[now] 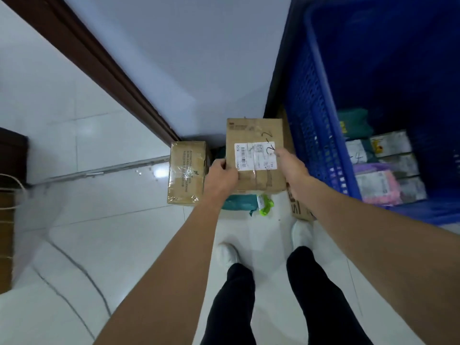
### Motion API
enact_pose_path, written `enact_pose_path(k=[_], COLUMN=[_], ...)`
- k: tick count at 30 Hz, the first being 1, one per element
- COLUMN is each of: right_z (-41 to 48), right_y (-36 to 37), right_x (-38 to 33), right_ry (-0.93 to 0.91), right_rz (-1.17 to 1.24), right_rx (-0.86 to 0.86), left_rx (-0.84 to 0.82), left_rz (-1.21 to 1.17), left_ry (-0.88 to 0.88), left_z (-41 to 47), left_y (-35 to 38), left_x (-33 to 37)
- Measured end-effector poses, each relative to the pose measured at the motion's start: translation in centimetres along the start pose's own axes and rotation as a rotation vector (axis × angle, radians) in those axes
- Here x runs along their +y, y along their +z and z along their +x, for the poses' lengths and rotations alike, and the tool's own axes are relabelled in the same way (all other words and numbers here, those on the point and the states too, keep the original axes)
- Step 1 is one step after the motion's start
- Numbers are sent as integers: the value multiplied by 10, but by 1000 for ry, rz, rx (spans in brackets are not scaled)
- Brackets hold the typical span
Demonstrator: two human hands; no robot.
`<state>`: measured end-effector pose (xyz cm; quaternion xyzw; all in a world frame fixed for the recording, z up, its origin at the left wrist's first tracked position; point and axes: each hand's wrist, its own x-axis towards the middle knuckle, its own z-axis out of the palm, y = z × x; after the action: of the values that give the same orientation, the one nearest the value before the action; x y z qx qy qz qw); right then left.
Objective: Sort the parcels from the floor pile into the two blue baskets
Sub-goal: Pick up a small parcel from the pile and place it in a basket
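A brown cardboard parcel (254, 131) with a white shipping label and a handwritten mark sits in the middle of the view, above the floor pile. My left hand (220, 176) grips its lower left edge. My right hand (292, 168) holds its right side, thumb on the label. Under it lie a teal bag parcel (239, 202) with a green tag and a cardboard piece (300, 210). A second taped cardboard box (186, 170) stands on the floor to the left. One blue basket (321, 115) is at the right, holding several bagged parcels (383, 178).
A white wall rises behind the pile, with a dark brown door frame (99, 66) running diagonally at the left. White tiled floor (99, 220) lies to the left. A brown paper bag (6, 232) stands at the far left edge. My feet (227, 252) stand just before the pile.
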<state>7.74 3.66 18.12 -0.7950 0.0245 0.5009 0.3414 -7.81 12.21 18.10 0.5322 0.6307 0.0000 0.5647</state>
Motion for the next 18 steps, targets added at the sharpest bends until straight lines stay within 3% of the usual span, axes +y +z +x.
enact_pose_path(k=[9,18], right_z=[-176,-248], right_y=[-39,-85], right_x=[-62,-59], right_ry=[-166,-296], right_rz=[20,53], right_rx=[-91,-67], left_rx=[3,-33], left_rz=[-108,-211], left_ry=[168,249], left_z=[-144,-232], left_y=[-76,-102], left_x=[66,108])
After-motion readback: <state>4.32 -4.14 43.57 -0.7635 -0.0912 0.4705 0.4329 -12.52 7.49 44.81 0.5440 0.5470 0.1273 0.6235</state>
